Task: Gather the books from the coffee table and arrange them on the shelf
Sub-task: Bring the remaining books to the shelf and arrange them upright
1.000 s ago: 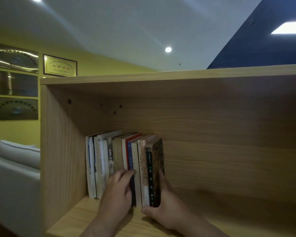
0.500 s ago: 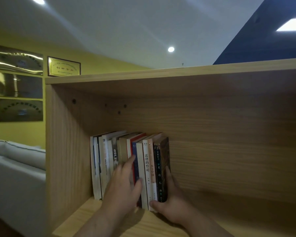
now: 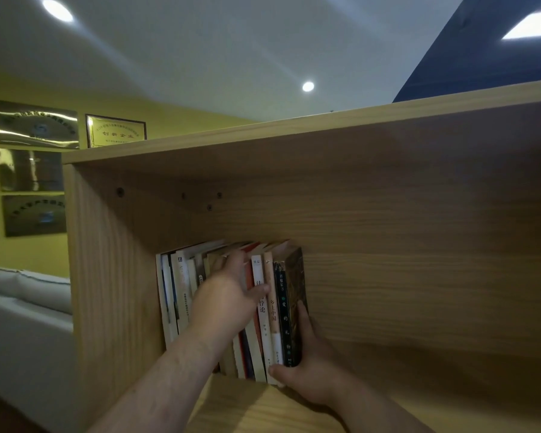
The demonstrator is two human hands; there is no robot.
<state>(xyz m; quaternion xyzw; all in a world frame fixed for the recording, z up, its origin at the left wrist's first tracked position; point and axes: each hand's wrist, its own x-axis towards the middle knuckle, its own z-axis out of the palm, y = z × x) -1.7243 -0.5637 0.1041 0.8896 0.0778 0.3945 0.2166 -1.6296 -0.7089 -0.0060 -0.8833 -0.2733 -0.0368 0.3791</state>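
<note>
The left hand (image 3: 228,295), fingers spread and nearly straight, is pressing flat on the spines midway along the row of books (image 3: 181,285). The right hand (image 3: 310,367) is clasping the dark book (image 3: 289,307) at the row's right end, thumb curling across its foot, fingers lying up its outer cover. The row is standing upright at the left end of the shelf (image 3: 263,410), by its side wall.
</note>
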